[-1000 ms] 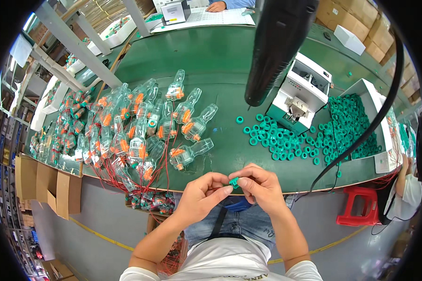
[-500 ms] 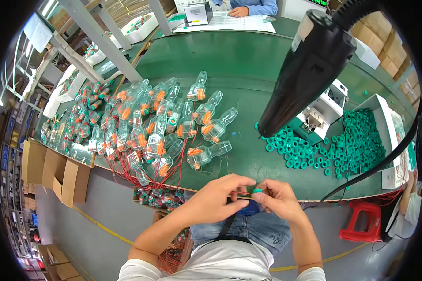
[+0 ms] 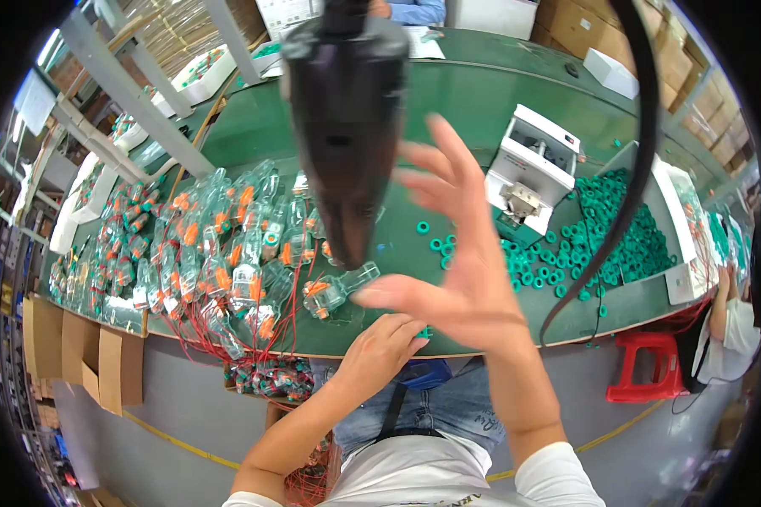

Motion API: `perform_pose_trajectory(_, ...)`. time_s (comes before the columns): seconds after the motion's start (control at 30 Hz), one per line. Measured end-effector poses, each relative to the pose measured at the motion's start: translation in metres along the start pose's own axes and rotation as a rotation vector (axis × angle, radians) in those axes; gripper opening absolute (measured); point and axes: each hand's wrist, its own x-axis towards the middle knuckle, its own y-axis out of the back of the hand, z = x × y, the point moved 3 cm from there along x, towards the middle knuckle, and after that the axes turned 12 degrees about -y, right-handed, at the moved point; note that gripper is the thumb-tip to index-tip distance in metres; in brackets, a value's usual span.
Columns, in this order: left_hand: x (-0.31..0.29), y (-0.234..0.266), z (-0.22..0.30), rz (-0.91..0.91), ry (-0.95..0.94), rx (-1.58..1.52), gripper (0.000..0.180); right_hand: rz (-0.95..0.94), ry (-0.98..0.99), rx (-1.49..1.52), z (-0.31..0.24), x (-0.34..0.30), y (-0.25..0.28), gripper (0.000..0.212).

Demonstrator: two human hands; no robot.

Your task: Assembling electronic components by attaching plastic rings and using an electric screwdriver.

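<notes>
Green tabletop (image 3: 457, 95), blurred tool (image 3: 347, 144), blurred right hand (image 3: 472, 266)

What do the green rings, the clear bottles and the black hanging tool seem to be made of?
Rings: probably moulded plastic or rubber, with an even green colour and slight sheen; which one, I can't tell.
Bottles: likely hard plastic, glossy, with see-through walls and bright highlights; glass isn't ruled out.
Tool: perhaps plastic, judging by its dark casing; blur hides its finish.
</notes>
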Motion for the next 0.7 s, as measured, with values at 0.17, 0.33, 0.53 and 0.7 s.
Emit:
perform_pose_trajectory(0.17,0.018,-0.026,-0.014,-0.047,-0.06,0.077,0.029,-0.265,-0.058,0.576,-0.011,0.038,-0.037,0.081)
perform_pose_trajectory(0.33,0.029,-0.027,-0.021,-0.001,-0.001,0.088,0.024,0.118,0.107,0.365,0.06,0.026,0.063,0.065)
perform_pose_trajectory(0.53,0.049,-0.042,-0.026,-0.014,-0.021,0.033,0.024,0.396,0.238,0.271,0.094,0.068,0.125,0.061)
perform_pose_trajectory(0.7,0.058,-0.047,-0.03,0.004,-0.018,0.03,0.025,0.322,0.123,0.331,0.103,0.058,0.115,0.072)
